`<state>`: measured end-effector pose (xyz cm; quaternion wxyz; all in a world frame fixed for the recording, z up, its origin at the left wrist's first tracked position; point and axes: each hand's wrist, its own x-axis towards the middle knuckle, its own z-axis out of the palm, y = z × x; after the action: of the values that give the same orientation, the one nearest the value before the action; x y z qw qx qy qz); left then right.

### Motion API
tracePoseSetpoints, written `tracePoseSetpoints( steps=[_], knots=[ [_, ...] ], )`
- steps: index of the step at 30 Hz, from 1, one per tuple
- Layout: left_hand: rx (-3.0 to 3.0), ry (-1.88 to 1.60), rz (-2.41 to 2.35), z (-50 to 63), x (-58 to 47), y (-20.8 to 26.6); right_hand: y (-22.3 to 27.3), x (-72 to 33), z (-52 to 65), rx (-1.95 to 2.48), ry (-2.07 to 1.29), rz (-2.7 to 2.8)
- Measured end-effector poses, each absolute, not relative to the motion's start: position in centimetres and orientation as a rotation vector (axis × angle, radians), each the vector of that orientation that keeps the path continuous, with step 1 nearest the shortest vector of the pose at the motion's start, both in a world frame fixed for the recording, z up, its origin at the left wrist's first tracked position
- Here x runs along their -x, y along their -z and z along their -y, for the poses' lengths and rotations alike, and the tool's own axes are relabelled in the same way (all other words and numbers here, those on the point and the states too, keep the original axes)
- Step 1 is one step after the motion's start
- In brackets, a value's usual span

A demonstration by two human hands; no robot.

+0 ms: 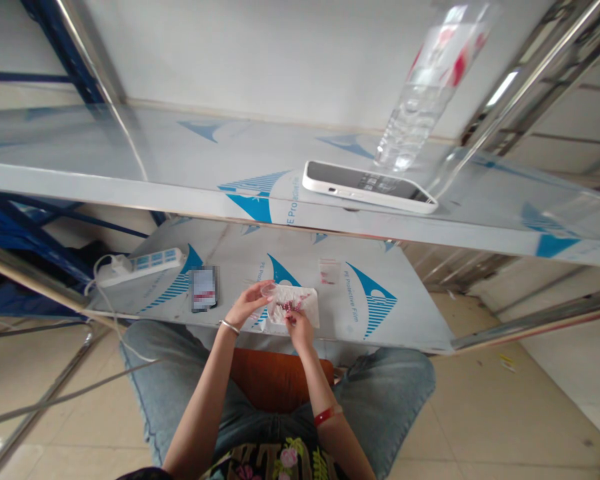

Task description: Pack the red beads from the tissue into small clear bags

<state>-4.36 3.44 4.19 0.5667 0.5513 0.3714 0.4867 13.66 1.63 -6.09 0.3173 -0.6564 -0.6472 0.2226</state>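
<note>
Just below the frame's centre, the right hand [301, 331] pinches tiny dark-red beads [286, 307] over a crinkled, whitish, rectangular tray [311, 301]; the left hand [249, 302], fingers curved, grips a clear, rounded plastic piece [268, 291] at its upper-left corner.

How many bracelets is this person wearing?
2: a silver bangle on the left arm, and a red band on the right arm. No others show, though the arms' undersides are hidden.
</note>
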Motion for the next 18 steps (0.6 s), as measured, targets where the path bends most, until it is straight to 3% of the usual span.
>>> tracePoseSetpoints(
  steps=[18],
  knots=[
    [-1.306,-1.123,-0.941,-3.9,5.0,-3.3,6.7,-11.2,-4.0,1.778,-0.308,1.7]
  ],
)
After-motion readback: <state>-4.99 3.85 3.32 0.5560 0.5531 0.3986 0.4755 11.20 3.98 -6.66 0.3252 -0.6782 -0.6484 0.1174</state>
